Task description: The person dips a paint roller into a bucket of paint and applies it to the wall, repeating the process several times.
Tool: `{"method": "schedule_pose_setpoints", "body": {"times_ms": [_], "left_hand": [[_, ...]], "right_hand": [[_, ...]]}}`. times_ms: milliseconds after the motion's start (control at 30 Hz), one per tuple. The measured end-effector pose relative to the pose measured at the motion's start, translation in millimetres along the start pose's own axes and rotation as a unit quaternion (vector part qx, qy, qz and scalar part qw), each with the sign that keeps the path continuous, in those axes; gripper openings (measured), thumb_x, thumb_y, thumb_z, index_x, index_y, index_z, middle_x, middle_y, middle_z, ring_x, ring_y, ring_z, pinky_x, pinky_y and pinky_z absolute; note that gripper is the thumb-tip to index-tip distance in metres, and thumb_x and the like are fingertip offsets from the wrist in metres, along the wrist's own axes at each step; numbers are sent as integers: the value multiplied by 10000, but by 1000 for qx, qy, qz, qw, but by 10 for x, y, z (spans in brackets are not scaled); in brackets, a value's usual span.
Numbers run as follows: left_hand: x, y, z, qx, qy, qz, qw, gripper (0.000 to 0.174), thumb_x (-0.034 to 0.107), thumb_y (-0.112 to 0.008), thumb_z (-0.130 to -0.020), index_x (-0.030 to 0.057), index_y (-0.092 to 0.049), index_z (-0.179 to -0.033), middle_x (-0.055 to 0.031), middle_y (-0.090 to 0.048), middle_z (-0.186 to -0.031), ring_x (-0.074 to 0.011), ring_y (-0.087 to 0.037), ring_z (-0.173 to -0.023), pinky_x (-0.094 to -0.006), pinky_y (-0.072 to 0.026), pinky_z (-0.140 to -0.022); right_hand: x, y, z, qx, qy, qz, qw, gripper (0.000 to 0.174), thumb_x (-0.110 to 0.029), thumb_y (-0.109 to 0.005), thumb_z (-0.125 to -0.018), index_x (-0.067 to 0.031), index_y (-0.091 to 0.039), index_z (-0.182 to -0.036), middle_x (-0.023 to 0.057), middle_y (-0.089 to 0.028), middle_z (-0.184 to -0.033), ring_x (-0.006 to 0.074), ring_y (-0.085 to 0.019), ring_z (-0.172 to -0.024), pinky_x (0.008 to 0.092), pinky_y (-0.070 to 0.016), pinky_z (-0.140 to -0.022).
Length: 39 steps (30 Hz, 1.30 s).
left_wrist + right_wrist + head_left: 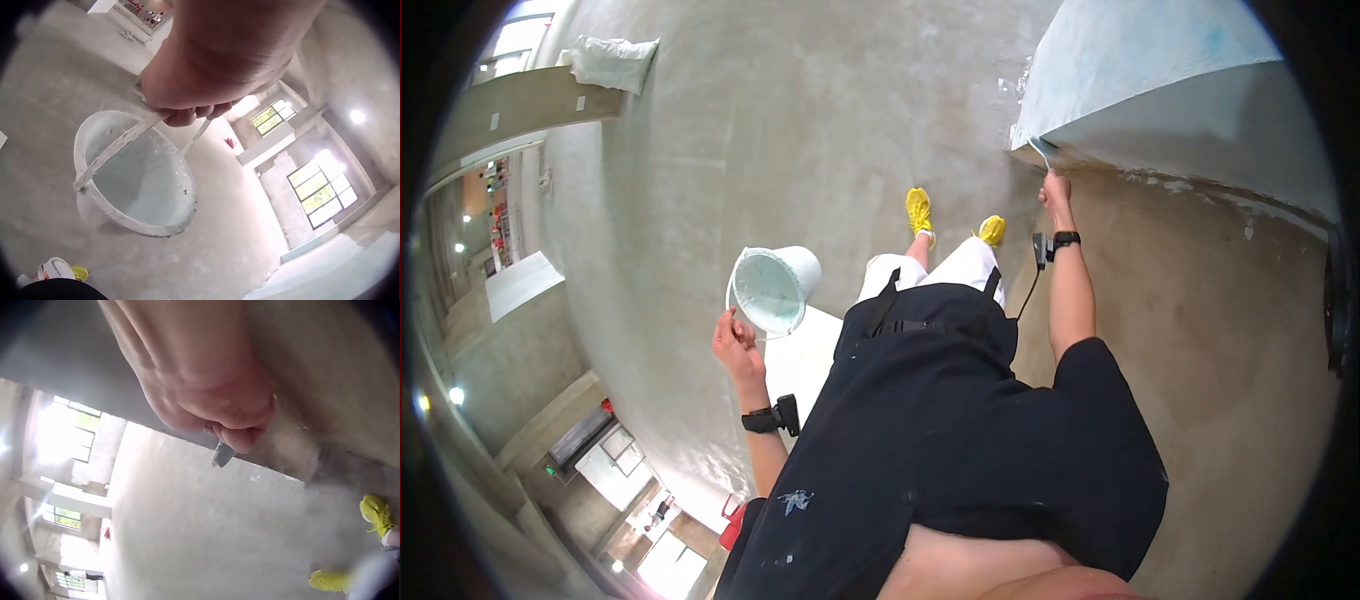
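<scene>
My left hand (738, 345) holds the handle (125, 145) of a white bucket (802, 268), its fingers curled round it. The bucket hangs tilted, its mouth facing the camera; pale bluish coating (140, 181) covers its inside and the rim is crusted. My right hand (1055, 190) grips a slim, pale blue-grey tool (1041, 150) at the lower edge of a pale blue painted surface (1140, 70). In the right wrist view, only a short coated end of the tool (221, 454) shows below the curled fingers; the rest is hidden by the hand, so I cannot tell its kind.
Yellow shoes (918, 210) stand on the grey concrete floor (820, 120). Brown bare wall (1180, 300) adjoins the painted surface on the right. A white sack (615, 62) lies on a ledge at the far left. A red object (732, 520) stands behind, and a distant person (84, 575) is near the windows.
</scene>
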<state>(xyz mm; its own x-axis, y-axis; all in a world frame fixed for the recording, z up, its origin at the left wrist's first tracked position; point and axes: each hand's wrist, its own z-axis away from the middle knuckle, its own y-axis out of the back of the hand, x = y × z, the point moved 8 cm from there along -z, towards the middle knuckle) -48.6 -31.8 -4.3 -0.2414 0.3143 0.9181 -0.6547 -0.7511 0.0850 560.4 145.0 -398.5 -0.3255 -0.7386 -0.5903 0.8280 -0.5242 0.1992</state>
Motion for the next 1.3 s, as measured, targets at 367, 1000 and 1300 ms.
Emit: {"method": "schedule_pose_setpoints", "body": {"times_ms": [367, 1000, 1300], "left_hand": [[50, -97, -76, -15, 12, 4, 1000, 194, 128, -548, -910, -51, -575, -980, 36, -385, -569, -38, -287, -471, -210, -239, -442], [-128, 21, -274, -20, 37, 2, 999, 186, 123, -562, -902, -45, -575, -980, 31, -407, -575, -41, -301, -468, -220, -237, -434], [-258, 30, -406, -24, 58, 24, 998, 169, 112, -555, -899, -42, -572, -967, 30, -397, -574, -45, -281, -449, -219, -222, -421]], "right_hand": [[-391, 981, 1034, 25, 78, -86, 993, 428, -263, -471, -940, -125, -306, -570, -41, -277, -477, 89, -280, -342, 274, -195, -312], [-426, 1567, 1016, 88, 131, 74, 985, 476, -341, -501, -911, 23, -520, -606, 120, -524, -540, 227, -510, -440, 399, -399, -442], [-706, 1438, 1026, 177, 124, 264, 940, 434, -309, -486, -913, 100, -630, -897, 308, -624, -948, 441, -592, -975, 473, -474, -852]]}}
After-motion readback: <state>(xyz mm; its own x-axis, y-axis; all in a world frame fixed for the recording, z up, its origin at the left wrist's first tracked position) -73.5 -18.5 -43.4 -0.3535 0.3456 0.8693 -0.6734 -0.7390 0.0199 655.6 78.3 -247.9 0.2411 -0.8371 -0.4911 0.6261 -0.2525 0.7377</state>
